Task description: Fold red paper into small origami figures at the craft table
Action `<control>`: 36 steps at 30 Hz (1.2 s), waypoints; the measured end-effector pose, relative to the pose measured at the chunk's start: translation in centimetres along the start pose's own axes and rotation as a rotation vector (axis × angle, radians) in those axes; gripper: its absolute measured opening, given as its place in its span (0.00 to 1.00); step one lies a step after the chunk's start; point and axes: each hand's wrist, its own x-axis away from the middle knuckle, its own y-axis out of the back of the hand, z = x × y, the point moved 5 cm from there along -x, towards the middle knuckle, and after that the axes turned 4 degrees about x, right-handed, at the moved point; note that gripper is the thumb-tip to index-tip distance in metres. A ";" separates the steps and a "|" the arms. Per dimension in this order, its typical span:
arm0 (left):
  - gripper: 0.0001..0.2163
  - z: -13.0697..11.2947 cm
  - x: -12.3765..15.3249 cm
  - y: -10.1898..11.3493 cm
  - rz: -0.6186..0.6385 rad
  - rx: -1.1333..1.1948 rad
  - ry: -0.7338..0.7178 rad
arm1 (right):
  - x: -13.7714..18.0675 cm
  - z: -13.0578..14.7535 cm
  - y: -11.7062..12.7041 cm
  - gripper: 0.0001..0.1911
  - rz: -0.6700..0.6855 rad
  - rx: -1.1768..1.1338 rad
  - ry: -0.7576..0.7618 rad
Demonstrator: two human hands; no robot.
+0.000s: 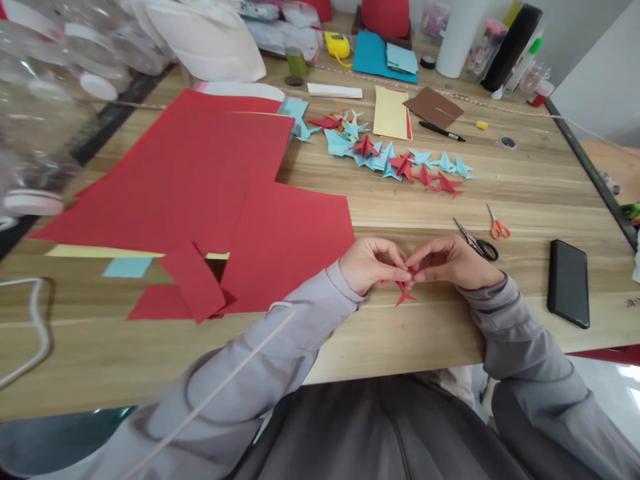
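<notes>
Paper piece (pixel 404 295) pinched at the fingertips, forked end toward the near edge

Red and folded, it sits between the left hand (pixel 373 267) and the right hand (pixel 447 261), over the near part of the table (pixel 395 353). On each hand the thumb and forefinger close together on it, and the two sets of fingertips nearly meet. Its upper part is mostly hidden by them; the visible part hangs out just below, and a small tip shows beneath the left thumb.

The fork points toward the person's body, its two prongs splaying left and right. What shows of the long axis runs from the fingertips toward the near edge; the full length cannot be told.

Black-handled scissors (pixel 484 249) lie just beyond the right hand, with orange-handled scissors (pixel 499 229) near them. A large red sheet (pixel 295 247) lies beside the left hand, and red and blue folded figures (pixel 387 160) cluster farther back.
</notes>
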 end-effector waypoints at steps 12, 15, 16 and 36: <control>0.17 0.2 0.1 0.0 0.020 -0.023 0.034 | -0.1 -0.6 0.0 0.09 0.009 -0.029 -0.088; 0.17 0.2 0.1 0.0 0.027 -0.049 0.055 | -0.1 -0.9 0.1 0.10 0.019 0.001 -0.135; 0.16 0.2 0.1 0.0 0.021 -0.061 0.058 | -0.1 -0.9 0.2 0.10 0.013 0.015 -0.144; 0.06 -0.6 0.2 0.0 -0.017 -0.284 -0.018 | -0.2 -1.9 1.1 0.11 -0.221 0.022 -0.186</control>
